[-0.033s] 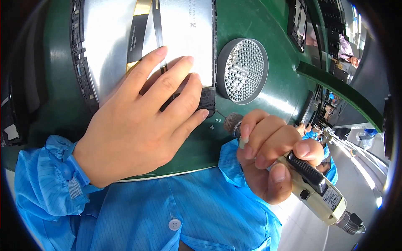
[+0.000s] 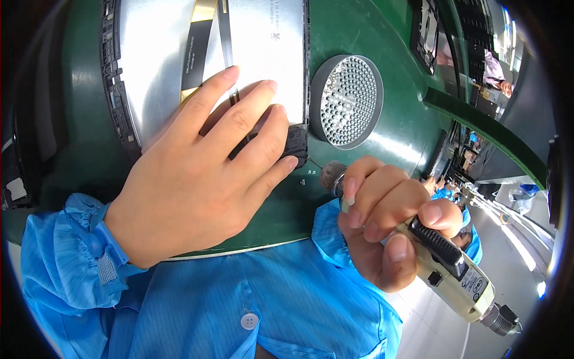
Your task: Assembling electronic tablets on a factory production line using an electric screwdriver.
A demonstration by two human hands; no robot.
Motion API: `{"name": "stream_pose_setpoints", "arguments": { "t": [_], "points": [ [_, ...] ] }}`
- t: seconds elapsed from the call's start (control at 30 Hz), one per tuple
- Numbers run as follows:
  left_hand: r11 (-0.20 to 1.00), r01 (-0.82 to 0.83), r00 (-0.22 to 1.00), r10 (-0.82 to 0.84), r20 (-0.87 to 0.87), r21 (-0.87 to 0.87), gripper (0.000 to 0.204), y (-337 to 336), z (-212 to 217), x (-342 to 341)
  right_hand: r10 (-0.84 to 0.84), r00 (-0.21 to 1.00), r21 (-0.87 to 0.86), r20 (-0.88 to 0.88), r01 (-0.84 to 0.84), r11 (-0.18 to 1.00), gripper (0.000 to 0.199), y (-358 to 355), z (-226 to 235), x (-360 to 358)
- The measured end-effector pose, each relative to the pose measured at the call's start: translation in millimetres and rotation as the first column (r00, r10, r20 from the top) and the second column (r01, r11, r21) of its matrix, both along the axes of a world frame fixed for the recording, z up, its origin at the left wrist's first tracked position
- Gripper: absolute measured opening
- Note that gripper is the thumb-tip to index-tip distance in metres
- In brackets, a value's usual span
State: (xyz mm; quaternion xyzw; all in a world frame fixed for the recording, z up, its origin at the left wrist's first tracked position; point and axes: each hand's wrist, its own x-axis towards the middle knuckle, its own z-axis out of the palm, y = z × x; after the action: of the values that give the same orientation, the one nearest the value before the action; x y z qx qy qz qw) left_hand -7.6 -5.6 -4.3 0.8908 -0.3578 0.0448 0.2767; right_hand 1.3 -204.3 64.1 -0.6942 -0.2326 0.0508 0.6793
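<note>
A tablet-like device (image 2: pixel 263 54) lies on the green work surface, its silver metal back up and its black frame showing at the edges. A black and gold flat ribbon cable (image 2: pixel 198 51) runs along that back. My left hand (image 2: pixel 206 152) rests flat across the device's near end, fingers outstretched, holding nothing. My right hand (image 2: pixel 388 215) is wrapped round a cream electric screwdriver (image 2: pixel 451 269) with a black lever. Its thin bit points to the device's near right corner; whether it touches a screw there is too small to tell.
Right of the device stands a round grey dish (image 2: pixel 350 102) with a perforated plate holding small screws. A few loose screws (image 2: pixel 303 182) lie by the near corner. A curved green edge (image 2: pixel 487 128) and black frames (image 2: pixel 425 36) are farther right. Another person (image 2: pixel 495 72) shows at the far right.
</note>
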Motion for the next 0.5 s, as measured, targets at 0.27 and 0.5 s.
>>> {"name": "stream_pose_setpoints", "arguments": {
  "t": [0.27, 0.5],
  "points": [
    [1.000, -0.007, 1.000, 0.007, 0.001, -0.003, 0.023, 2.7, 1.8, -0.5, 0.034, 0.999, -0.013, -0.014, -0.034, 0.999, 0.037, 2.8, 2.6, 1.0],
    [1.000, -0.015, 1.000, 0.015, 0.015, 0.002, 0.022, 2.1, 0.4, -1.8, 0.014, 1.000, 0.006, -0.009, -0.014, 1.000, 0.036, 2.9, -0.5, 0.7]
  ]
}}
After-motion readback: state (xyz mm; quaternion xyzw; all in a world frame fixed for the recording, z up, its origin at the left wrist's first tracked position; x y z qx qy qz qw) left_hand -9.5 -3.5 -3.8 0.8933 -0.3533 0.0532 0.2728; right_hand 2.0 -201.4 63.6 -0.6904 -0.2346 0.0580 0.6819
